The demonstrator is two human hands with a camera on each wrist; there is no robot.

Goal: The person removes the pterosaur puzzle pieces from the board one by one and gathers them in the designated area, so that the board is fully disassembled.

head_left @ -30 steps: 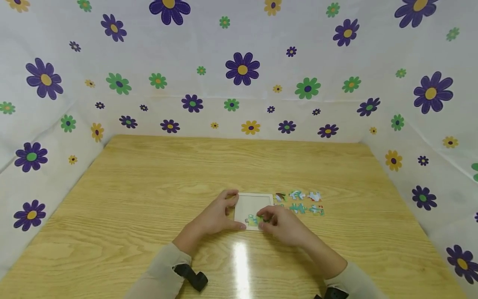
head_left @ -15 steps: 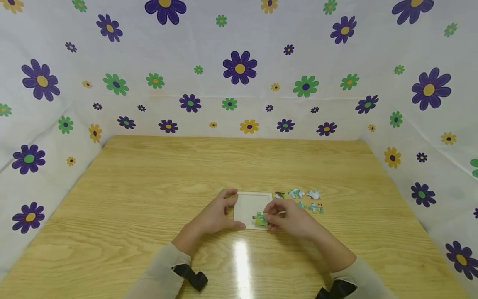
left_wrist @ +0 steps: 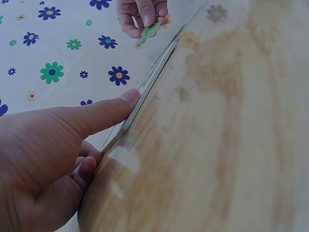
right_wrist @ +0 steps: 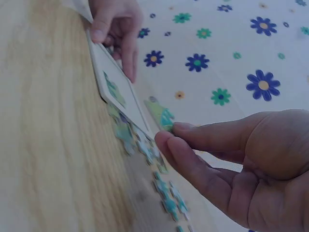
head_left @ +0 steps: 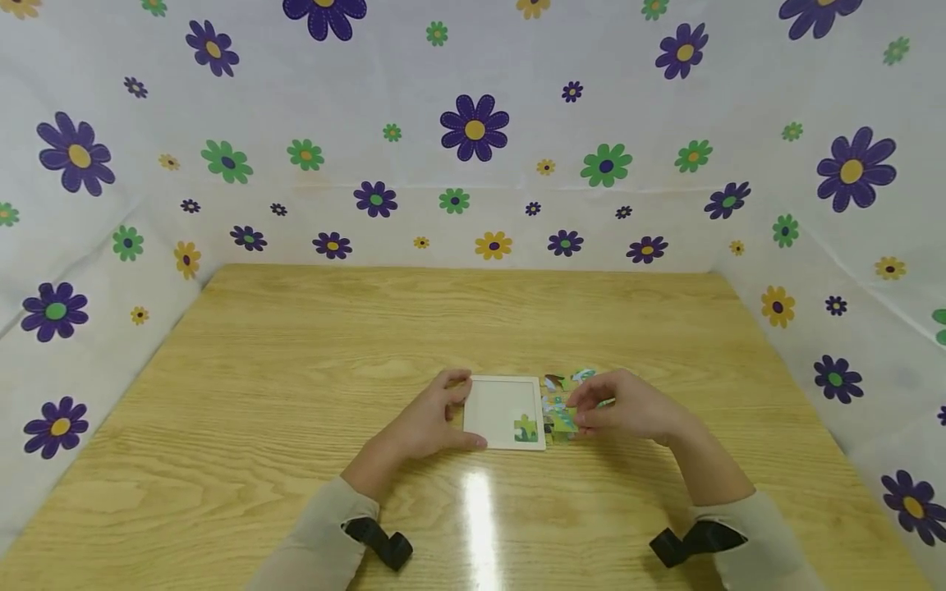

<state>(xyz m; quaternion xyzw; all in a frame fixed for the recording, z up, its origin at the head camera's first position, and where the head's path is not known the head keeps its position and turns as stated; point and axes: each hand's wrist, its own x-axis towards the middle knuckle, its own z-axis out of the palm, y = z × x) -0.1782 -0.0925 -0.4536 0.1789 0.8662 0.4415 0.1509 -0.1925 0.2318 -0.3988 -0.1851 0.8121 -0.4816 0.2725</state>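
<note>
A shallow white puzzle tray (head_left: 493,410) lies on the table, with one green puzzle piece (head_left: 526,428) in its near right corner. My left hand (head_left: 424,419) holds the tray by its left side, thumb at the near corner and fingers at the far one. Just right of the tray, my right hand (head_left: 628,406) pinches another green puzzle piece (right_wrist: 161,115) between thumb and fingertips. In the right wrist view that piece is raised and tilted over the loose puzzle pieces (right_wrist: 166,195). The hand hides some of them in the head view.
Loose pieces (head_left: 554,382) lie close along the tray's right edge. The wooden table (head_left: 332,336) extends around them, bordered at the back and sides by a white flowered cloth (head_left: 406,164). Black straps (head_left: 698,542) sit at both wrists.
My right hand has lifted a puzzle piece out of the tray's near side and carried it right, over the loose pieces. The left hand keeps its hold on the tray.
</note>
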